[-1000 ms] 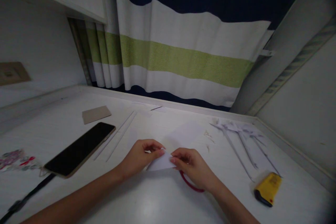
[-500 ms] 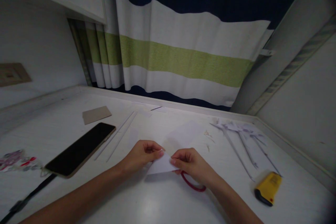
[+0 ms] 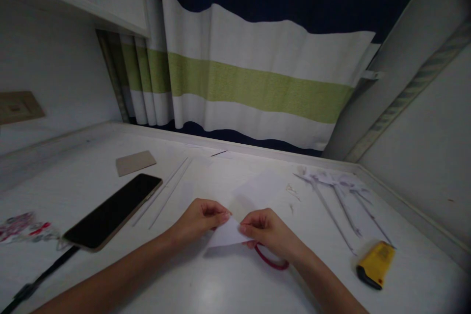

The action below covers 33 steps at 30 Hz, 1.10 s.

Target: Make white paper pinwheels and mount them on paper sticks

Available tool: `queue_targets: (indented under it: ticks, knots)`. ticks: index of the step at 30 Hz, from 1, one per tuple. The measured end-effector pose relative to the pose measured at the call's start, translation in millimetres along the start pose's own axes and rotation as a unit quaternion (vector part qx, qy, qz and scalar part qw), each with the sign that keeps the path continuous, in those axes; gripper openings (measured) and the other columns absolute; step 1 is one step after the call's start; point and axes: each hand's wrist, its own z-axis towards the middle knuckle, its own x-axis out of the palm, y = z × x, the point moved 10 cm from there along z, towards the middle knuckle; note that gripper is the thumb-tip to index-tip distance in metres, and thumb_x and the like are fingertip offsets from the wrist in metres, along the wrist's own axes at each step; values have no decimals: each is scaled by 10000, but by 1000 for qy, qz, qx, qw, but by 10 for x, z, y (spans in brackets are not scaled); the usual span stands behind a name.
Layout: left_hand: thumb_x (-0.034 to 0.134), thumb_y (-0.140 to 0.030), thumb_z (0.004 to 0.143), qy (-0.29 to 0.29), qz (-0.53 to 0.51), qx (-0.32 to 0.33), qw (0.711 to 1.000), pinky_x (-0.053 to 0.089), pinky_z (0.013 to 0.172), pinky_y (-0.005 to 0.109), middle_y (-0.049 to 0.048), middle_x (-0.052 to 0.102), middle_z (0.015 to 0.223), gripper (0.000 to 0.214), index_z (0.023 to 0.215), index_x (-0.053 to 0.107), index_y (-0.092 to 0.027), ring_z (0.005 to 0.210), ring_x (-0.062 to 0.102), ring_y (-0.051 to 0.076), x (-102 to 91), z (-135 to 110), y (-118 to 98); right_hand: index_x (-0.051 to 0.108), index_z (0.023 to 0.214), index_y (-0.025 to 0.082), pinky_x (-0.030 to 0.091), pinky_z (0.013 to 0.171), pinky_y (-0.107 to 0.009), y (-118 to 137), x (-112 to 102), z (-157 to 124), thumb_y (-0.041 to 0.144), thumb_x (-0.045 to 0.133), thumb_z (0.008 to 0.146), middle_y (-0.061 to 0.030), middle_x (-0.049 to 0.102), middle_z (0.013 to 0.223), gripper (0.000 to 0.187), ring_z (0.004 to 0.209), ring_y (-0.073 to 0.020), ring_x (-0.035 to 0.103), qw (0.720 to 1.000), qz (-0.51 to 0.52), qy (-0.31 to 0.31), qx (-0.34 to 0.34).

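Observation:
A small piece of white paper (image 3: 230,234), with slanting edges, is held up at the middle of the near table. My left hand (image 3: 206,218) pinches its upper left corner between thumb and fingers. On the other side, the thumb and fingertips of my right hand (image 3: 267,230) grip its right edge. Below the right palm shows a curved red loop (image 3: 272,260), much like a scissors handle; the rest is hidden, and whether the hand holds it I cannot tell.
To the left lie a phone (image 3: 114,213), two thin white sticks (image 3: 171,191), a beige card (image 3: 136,163) and trinkets (image 3: 25,225). A paper sheet (image 3: 261,186) lies beyond my hands. At right are paper-topped sticks (image 3: 333,211) and a yellow-and-black cutter (image 3: 376,265). A curtain (image 3: 257,83) hangs behind.
Both hands keep their pinch on the paper, with barely any movement. The whole view has shifted very slightly.

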Motion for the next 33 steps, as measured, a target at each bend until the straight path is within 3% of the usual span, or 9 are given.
queue_targets:
  ticks: [11, 19, 27, 33]
  knots:
    - [508, -368, 739, -20, 117, 48, 992, 357, 502, 203, 5, 554, 629, 264, 725, 582, -116, 555, 477, 109, 3, -38, -152, 586, 594, 124, 396, 433, -192, 53, -17, -11, 395, 650, 607, 44, 535, 475, 279, 400, -55, 467, 1000, 12, -24, -9]
    - [355, -348, 830, -51, 290, 125, 947, 321, 558, 242, -16, 489, 622, 253, 686, 476, -179, 596, 446, 137, 45, -143, -307, 581, 593, 135, 420, 462, -218, 36, 1, -4, 420, 634, 614, 36, 534, 503, 291, 429, -75, 481, 999, -5, -32, -16]
    - [270, -276, 871, -2, 365, 155, 918, 334, 550, 228, -17, 494, 628, 202, 764, 420, -191, 568, 480, 132, 199, -181, -298, 551, 607, 132, 343, 447, -200, 98, 98, -44, 376, 583, 691, 38, 493, 512, 260, 453, -72, 435, 997, -60, 15, -45]
    - [277, -278, 874, 31, 388, 173, 905, 345, 543, 210, -10, 528, 652, 197, 777, 428, -195, 587, 516, 129, 332, -267, -286, 531, 617, 150, 245, 401, -190, 190, 199, -99, 389, 438, 801, 59, 380, 505, 316, 446, -70, 334, 985, -145, 29, -90]
